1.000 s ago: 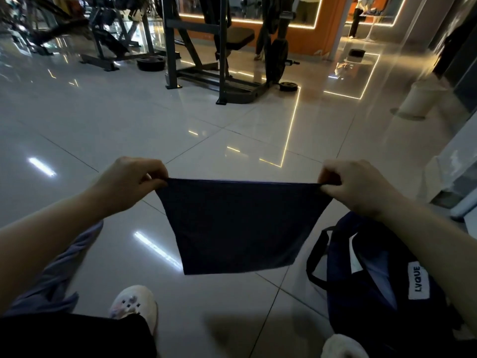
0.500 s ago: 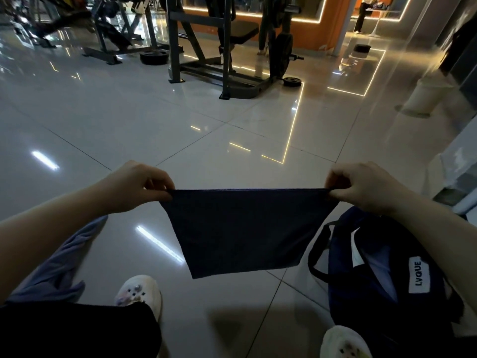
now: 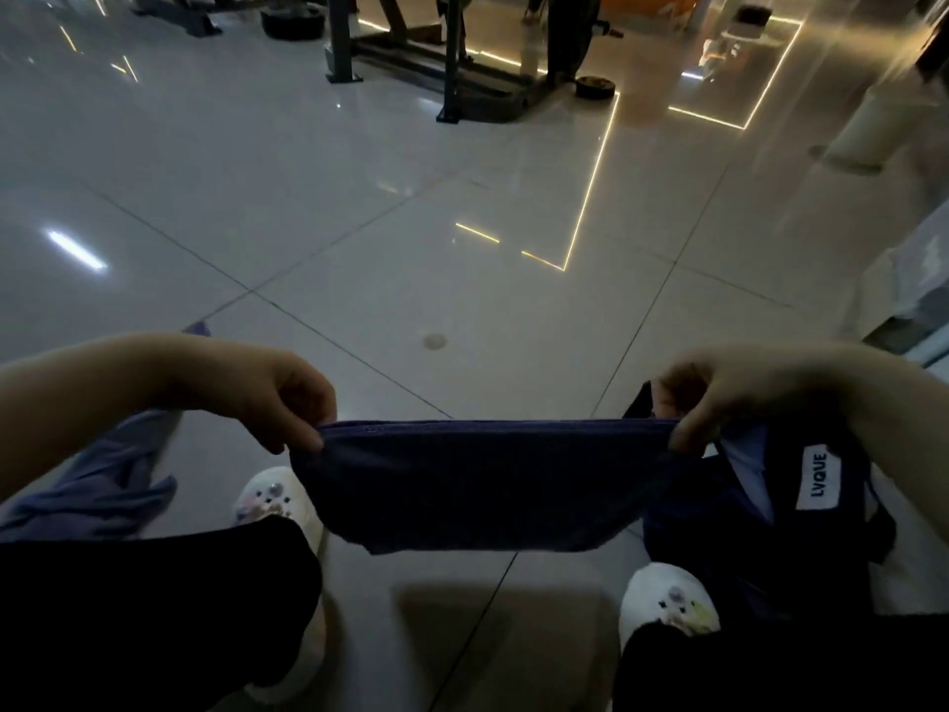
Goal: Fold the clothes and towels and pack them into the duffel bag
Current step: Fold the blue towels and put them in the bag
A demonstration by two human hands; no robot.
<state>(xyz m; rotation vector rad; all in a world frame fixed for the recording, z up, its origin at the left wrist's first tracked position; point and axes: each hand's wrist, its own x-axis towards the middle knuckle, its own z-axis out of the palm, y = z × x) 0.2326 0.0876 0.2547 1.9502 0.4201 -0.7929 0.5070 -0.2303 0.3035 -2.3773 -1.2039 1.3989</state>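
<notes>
A dark navy towel (image 3: 477,485) hangs stretched between both hands, above the floor and in front of my knees. My left hand (image 3: 277,398) pinches its upper left corner between thumb and fingers. Its upper right corner is pinched by my right hand (image 3: 719,393). A navy duffel bag (image 3: 791,537) with a white LVQUE label stands open on the floor at the lower right, partly behind the towel and my right arm. A lilac garment (image 3: 102,480) lies crumpled on the floor at the left, under my left forearm.
My two white clogs (image 3: 272,501) stand on the glossy tiled floor (image 3: 462,300) below the towel. A dark weight rack (image 3: 462,69) and plates stand far ahead. A pale bin (image 3: 873,131) and a white ledge (image 3: 914,300) sit at the right.
Both hands have lowered the towel toward my knees, and it now looks shorter top to bottom. The view has tilted down, so both clogs and more of the bag show.
</notes>
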